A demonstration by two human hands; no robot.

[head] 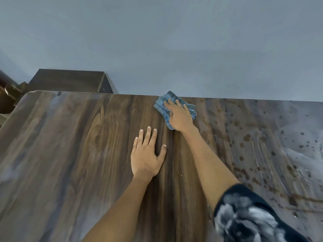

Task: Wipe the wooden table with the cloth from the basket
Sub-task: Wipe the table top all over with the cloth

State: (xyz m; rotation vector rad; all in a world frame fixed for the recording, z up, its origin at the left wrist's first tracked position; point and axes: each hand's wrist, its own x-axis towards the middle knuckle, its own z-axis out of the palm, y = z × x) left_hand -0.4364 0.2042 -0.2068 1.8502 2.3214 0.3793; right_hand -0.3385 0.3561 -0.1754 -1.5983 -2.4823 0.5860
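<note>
The right hand [180,117] lies flat with straight, spread fingers pressing on one crumpled blue cloth [173,109], which sits at the far edge of the wooden table [78,154], a corner of it poking just past that edge. The left hand [146,154] rests palm down on the bare wood, fingers straight and slightly spread, holding nothing, near and to the left of the cloth. Two bare forearms reach in from below; the right one carries a dark patterned sleeve [248,217]. The tabletop left of the hands is open wood up to its rounded far-left corner. To the right, many dark spots [244,137] and pale streaks cover the surface. One dark cabinet [70,81] stands beyond the far-left edge against a grey wall [174,41].
</note>
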